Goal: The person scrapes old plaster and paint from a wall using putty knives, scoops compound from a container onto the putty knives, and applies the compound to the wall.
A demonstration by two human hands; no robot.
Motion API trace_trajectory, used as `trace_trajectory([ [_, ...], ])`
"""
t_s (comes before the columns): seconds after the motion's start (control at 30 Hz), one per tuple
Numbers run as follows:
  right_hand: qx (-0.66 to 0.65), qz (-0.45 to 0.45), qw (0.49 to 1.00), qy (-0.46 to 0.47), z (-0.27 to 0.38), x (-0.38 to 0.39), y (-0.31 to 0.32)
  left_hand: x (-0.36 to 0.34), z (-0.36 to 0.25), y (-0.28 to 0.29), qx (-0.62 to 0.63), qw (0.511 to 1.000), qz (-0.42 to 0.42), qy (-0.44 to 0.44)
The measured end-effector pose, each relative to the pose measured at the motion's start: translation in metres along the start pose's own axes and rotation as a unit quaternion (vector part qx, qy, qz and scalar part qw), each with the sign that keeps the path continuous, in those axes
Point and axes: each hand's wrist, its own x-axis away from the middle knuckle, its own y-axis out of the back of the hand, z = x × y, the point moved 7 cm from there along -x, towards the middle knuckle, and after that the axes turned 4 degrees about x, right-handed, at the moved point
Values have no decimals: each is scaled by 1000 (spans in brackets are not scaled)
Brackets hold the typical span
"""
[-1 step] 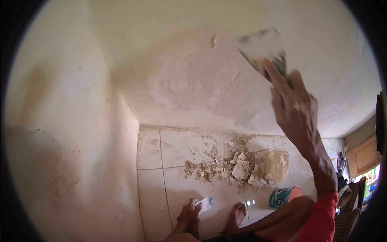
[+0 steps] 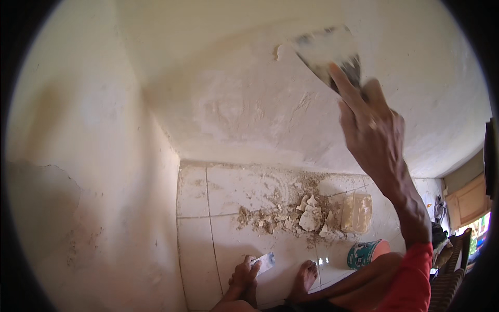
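Note:
High on the right, my right hand (image 2: 375,122) is closed around a wide putty knife (image 2: 330,49). Its index finger lies along the blade, which is smeared with pale paste and held at the wall (image 2: 249,104). A raised bit of putty or loose coating (image 2: 280,52) sits on the wall just left of the blade. Down by my feet, my left hand (image 2: 242,274) grips a smaller flat scraper (image 2: 266,262) with a whitish blade; its handle is hidden in the fingers. The wall below the putty knife shows rough, patchy plaster.
A heap of broken plaster (image 2: 310,218) lies on the tiled floor (image 2: 195,242) along the wall. Beside it are a clear plastic tub (image 2: 356,213) and a teal-and-white bucket (image 2: 362,255). A side wall (image 2: 104,171) meets the main wall at left. A slatted wooden chair (image 2: 455,270) stands at right.
My right hand and the putty knife have shifted a little up and to the left along the wall, closer to the raised bit. The left hand stays in place.

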Motion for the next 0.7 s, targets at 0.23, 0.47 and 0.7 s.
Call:
trace_trajectory([
  [0.23, 31, -48, 997, -44, 16, -17, -39, -5, -3, -3, -9, 998, -33, -44],
  [0.47, 21, 24, 999, -29, 17, 5, -59, -4, -12, -1, -14, 999, -34, -39],
  [0.7, 8, 47, 998, 42, -7, 44, -78, -5, -15, 0, -24, 999, -24, -20],
])
